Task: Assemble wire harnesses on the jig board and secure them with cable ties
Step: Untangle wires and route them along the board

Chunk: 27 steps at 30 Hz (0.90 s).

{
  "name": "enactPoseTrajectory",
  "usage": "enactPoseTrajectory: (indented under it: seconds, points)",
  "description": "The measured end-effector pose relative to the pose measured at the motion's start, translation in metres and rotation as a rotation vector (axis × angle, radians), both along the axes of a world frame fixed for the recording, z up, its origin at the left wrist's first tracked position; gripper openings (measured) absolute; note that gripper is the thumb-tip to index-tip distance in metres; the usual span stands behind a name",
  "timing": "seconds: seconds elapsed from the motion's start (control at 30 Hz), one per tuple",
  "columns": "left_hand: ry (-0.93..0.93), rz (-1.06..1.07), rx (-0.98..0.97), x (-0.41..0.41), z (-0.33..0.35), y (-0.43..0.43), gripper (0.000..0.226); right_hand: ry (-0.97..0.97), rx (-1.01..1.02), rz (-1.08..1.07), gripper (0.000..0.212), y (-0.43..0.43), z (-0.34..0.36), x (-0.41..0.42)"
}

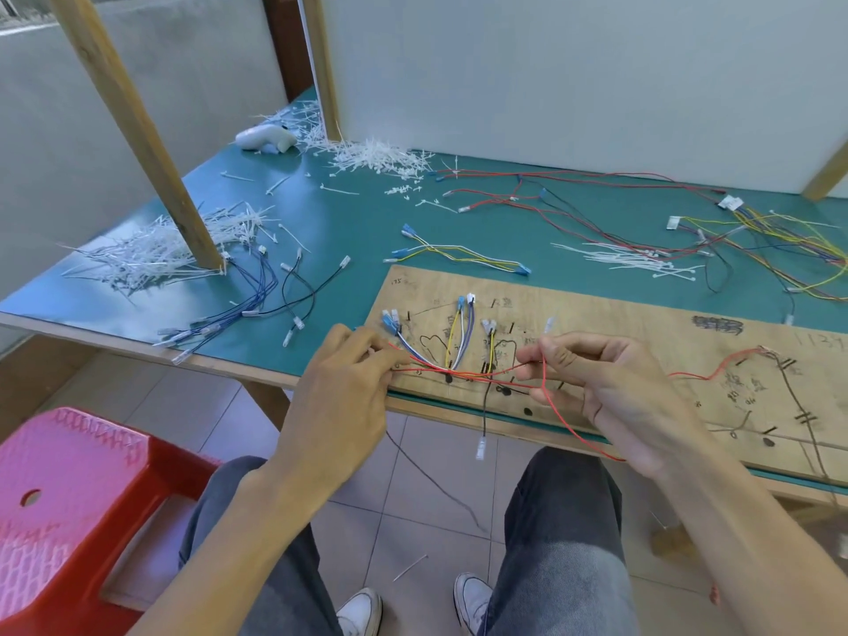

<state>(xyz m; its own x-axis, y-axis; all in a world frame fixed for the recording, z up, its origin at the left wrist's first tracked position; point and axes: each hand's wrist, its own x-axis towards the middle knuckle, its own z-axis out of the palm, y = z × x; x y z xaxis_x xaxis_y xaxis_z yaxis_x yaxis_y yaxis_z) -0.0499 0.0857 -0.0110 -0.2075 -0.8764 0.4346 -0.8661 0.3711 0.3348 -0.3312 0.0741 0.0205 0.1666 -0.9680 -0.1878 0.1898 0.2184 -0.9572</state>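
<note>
I'm pinching the red wire (557,417) in both hands, left hand (342,397) and right hand (610,392) fingers pressed on it, over the jig board (642,323) on the bench (348,213).

On my wooden jig board (642,323): small pen marks at top left corner look like "175", not sure. Far right edge has big faint numbers, start looks like "113", rest cut off. Dark scribble block near top right, can't read it. More handwriting beside wire paths, too smudged and small to read. Nothing to read on green table top (358,222), on cable ties (381,156), or on red stool (69,498)
</note>
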Motion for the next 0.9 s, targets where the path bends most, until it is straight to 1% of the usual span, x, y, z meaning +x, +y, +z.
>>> enactPoseTrajectory:
  seconds: [0.07, 0.13, 0.23, 0.33, 0.43, 0.5, 0.6, 0.67, 0.77, 0.83, 0.9]
  points:
    - [-0.066, -0.048, -0.032, -0.006, 0.003, 0.001, 0.037, 0.026, 0.013, -0.011, 0.03, -0.001, 0.001, 0.001]
    - [-0.13, -0.164, -0.053, -0.016, 0.005, 0.002, 0.042, 0.047, 0.028, -0.015, 0.029, -0.004, 0.003, 0.002]
    - [-0.268, -0.289, -0.035, -0.032, 0.005, 0.001, 0.048, 0.091, 0.045, -0.012, 0.029, -0.007, 0.004, 0.003]
    - [-0.31, -0.314, -0.005, -0.037, 0.002, -0.001, 0.048, 0.122, 0.055, -0.007, 0.031, -0.011, 0.004, 0.006]
    - [-0.356, -0.321, -0.011, -0.037, -0.003, 0.002, 0.049, 0.162, 0.035, -0.01, 0.02, -0.016, 0.003, 0.007]
    - [-0.425, -0.312, -0.034, -0.035, -0.006, 0.005, 0.052, 0.262, -0.024, -0.05, 0.015, -0.019, 0.0, 0.011]
    - [-0.499, -0.313, -0.085, -0.035, -0.008, 0.006, 0.055, 0.511, -0.132, -0.159, 0.009, -0.026, -0.005, 0.022]
    - [-0.532, -0.335, -0.099, -0.038, -0.008, 0.007, 0.054, 0.705, -0.223, -0.245, 0.012, -0.032, -0.009, 0.029]
    - [-0.548, -0.352, -0.102, -0.04, -0.005, 0.005, 0.049, 0.931, -0.349, -0.325, 0.016, -0.038, -0.013, 0.038]
    - [-0.55, -0.357, -0.099, -0.039, -0.001, 0.002, 0.044, 1.042, -0.401, -0.33, 0.02, -0.039, -0.016, 0.044]
    - [-0.569, -0.358, -0.093, -0.038, 0.0, 0.0, 0.045, 1.096, -0.461, -0.37, 0.02, -0.041, -0.019, 0.05]
